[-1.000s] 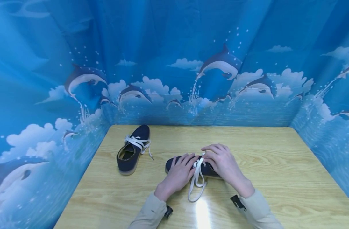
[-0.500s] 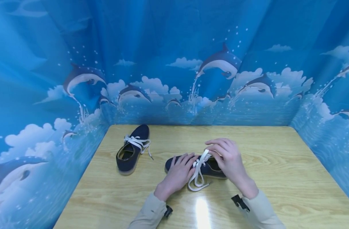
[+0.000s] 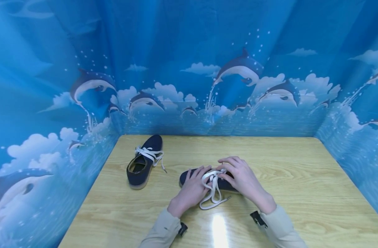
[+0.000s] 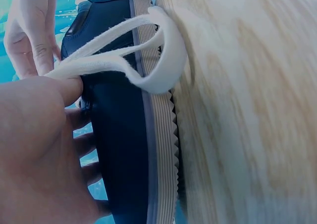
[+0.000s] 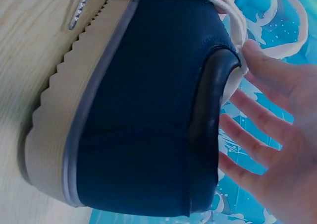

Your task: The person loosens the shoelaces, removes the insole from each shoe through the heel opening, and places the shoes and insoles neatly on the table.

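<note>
Head view, on my monitor: the navy shoe (image 3: pixel 227 185) lies sideways on the wooden table (image 3: pixel 288 172), in front of the person, toe to the left. The left hand (image 3: pixel 191 188) rests across its front, fingers fairly straight and slightly spread. At its middle, the right hand (image 3: pixel 246 181) pinches the white laces (image 3: pixel 215 182) narrowly between thumb and forefinger, blocking my sight of the shoe's mouth. One loop rises over the left thumb; another strand trails onto the table toward me. Well apart, near the back left corner, sits a second navy shoe (image 3: pixel 148 169), its laces tied in a bow; its inside is too dark for me to tell whether a label sits there. A blue backdrop (image 3: pixel 176 51) printed with dolphins and clouds walls the table in. Both sleeves are pale, with a black fitting (image 3: pixel 182 229) at the left cuff.

Left wrist view: I see the left thumb by the laces, its other fingers reaching over the upper. A white loop hangs past the toothed, ribbed sole (image 4: pixel 166 154).

Right wrist view: I get the heel and dark collar (image 5: pixel 210 92). The right thumb tip meets the lace, the remaining fingers fanned apart; a lace tip (image 5: pixel 78 13) hangs beside the sole.
</note>
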Demonstrator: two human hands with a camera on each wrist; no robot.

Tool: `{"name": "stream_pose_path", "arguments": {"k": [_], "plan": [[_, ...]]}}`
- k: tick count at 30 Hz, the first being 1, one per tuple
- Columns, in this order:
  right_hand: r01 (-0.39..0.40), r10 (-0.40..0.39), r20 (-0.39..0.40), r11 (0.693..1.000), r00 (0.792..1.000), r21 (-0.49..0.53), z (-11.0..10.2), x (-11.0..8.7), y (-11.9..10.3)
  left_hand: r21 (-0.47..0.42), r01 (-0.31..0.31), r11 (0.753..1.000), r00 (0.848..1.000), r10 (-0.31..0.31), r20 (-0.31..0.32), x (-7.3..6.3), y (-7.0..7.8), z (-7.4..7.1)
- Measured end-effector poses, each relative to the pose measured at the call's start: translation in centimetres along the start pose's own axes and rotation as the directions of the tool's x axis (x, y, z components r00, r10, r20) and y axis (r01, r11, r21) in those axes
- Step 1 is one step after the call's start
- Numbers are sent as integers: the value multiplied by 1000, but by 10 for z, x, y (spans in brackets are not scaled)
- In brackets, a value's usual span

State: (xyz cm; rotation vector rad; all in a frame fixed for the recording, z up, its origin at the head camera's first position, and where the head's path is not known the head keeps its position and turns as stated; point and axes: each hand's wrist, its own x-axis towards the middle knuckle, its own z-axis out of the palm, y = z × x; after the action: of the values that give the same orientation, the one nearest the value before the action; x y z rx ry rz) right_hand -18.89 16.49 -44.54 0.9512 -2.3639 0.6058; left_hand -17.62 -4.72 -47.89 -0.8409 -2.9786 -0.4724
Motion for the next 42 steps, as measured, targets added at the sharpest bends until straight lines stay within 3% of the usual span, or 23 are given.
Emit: {"name": "stream_pose_path", "arguments": {"k": [15, 26, 30, 37, 42], "plan": [[34, -34, -109, 999, 993, -5, 1, 0, 5, 0, 10, 1000, 1000, -10, 1, 0, 0, 1], [-2, 27, -230, 994, 973, 107, -16, 6, -5, 11, -6, 1000, 1000, 6, 7, 1, 0, 0], [9, 14, -195, 993, 981, 119, -15, 7, -3, 17, -10, 1000, 1000, 10, -2, 2, 0, 0], [12, -9, -41, 998, 999, 64, -9, 5, 0, 57, -9, 998, 1000, 9, 2, 2, 0, 1], [29, -29, -20, 1000, 999, 8, -4, 1, 3, 34, 0, 999, 1000, 0, 11, 1, 1, 1]]}}
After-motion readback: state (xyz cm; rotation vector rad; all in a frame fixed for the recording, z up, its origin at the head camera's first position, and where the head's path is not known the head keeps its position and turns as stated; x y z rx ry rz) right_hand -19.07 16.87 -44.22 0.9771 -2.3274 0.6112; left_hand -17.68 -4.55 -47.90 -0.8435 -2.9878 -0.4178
